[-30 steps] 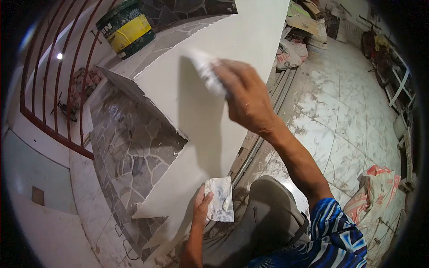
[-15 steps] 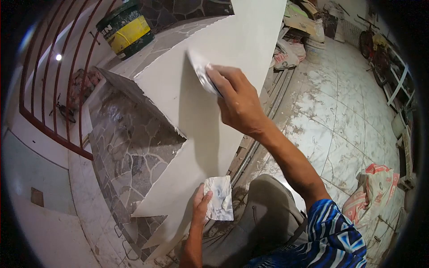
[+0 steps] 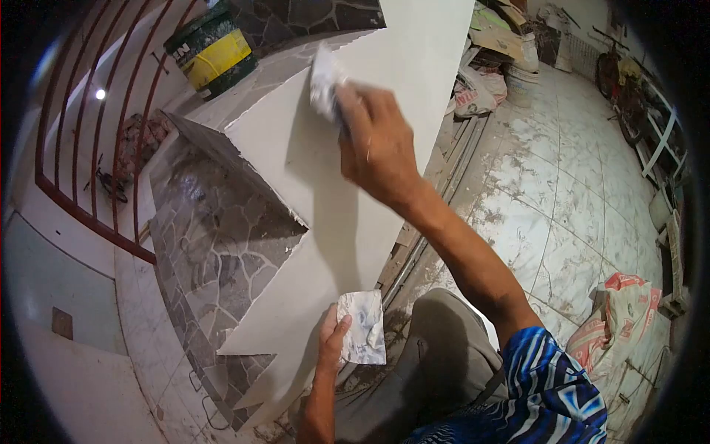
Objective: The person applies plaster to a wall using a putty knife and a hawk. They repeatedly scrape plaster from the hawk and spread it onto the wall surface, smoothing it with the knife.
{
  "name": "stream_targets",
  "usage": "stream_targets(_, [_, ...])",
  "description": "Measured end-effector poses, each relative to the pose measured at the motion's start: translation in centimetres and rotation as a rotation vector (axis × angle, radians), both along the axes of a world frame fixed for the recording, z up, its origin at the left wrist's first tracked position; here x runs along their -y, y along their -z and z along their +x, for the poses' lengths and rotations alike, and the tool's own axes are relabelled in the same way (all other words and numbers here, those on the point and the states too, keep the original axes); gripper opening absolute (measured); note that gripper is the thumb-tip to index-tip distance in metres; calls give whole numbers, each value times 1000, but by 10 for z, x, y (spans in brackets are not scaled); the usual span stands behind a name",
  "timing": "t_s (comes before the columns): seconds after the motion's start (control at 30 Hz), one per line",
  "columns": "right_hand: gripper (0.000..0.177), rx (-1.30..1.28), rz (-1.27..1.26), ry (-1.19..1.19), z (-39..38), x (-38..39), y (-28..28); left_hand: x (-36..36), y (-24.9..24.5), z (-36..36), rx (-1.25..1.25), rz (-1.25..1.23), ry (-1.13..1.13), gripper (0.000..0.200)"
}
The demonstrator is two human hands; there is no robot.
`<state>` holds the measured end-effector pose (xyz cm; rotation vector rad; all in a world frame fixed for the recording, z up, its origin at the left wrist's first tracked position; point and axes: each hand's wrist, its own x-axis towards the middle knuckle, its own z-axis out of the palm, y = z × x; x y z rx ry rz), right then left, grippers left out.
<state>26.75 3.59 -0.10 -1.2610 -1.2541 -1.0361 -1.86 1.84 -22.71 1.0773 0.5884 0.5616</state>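
Note:
My right hand (image 3: 379,144) grips a putty knife (image 3: 324,83) whose wide blade is smeared with white putty. The blade lies over the upper part of the white stair side wall (image 3: 274,140), close to its jagged edge along the stone steps. Lower down, my left hand (image 3: 333,337) is closed around a flat rectangular plate (image 3: 362,328), its thumb over the near edge. White putty with grey streaks covers that plate's face. A shadow of my right arm falls down the wall.
A dark green bucket with a yellow band (image 3: 214,55) stands on a stone-clad step (image 3: 229,244) at the upper left. Beyond are red railing bars (image 3: 89,148). Sacks (image 3: 617,314) lie on the dusty tiled floor (image 3: 547,185) at right, with a bicycle (image 3: 617,89) farther back.
My right hand has moved slightly left with the putty knife, whose blade now sits higher, nearer the step edge. My left hand and the plate stay nearly still.

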Motion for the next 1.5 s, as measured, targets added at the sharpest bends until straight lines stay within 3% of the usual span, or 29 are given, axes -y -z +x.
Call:
stream_targets(0.07, [54,80,-54,-148,-7,14,5,0,-1,1,-14,15,-13,41])
stream_targets(0.17, [53,58,-11,-61,13,23,9,3,-7,3,-8,9,-15,39])
stream_targets(0.27, [40,-192,101,81,64,8,18,2,-6,-2,-2,19,-2,37])
stream_targets(0.37, [35,-387,26,137,88,1,19,2,-5,-4,-15,58,-13,37])
stream_targets(0.5, [35,-249,89,143,67,-12,20,2,-7,-3,-14,42,-18,37])
stream_targets(0.67, [59,-90,63,47,-6,-9,35,1,-9,1,-5,16,2,39])
stream_targets(0.77, [56,-5,-26,-25,-35,0,50,1,-8,4,-24,5,5,39])
stream_targets(0.87, [54,93,-172,-176,-40,23,58,-1,0,4,-9,-10,17,40])
stream_targets(0.97, [61,152,-164,-265,-18,35,68,-1,-1,3,-47,4,11,41])
stream_targets(1.0, [61,17,-136,-247,-10,39,65,-1,-2,4,-31,-5,9,41])
stream_targets(1.03, [57,-62,-41,-153,3,34,62,1,-5,5,-14,-14,6,41])
stream_targets(1.1, [20,-340,50,-36,32,23,50,3,-5,3,-6,-23,-5,40])
stream_targets(1.13, [13,-342,123,53,49,12,45,3,-4,2,-12,-21,-8,39])
stream_targets(1.33, [22,-428,34,101,60,-9,10,2,-3,0,-16,-14,-2,36])
stream_targets(1.5, [47,-178,63,86,3,-10,5,-1,1,-1,-19,8,3,40])
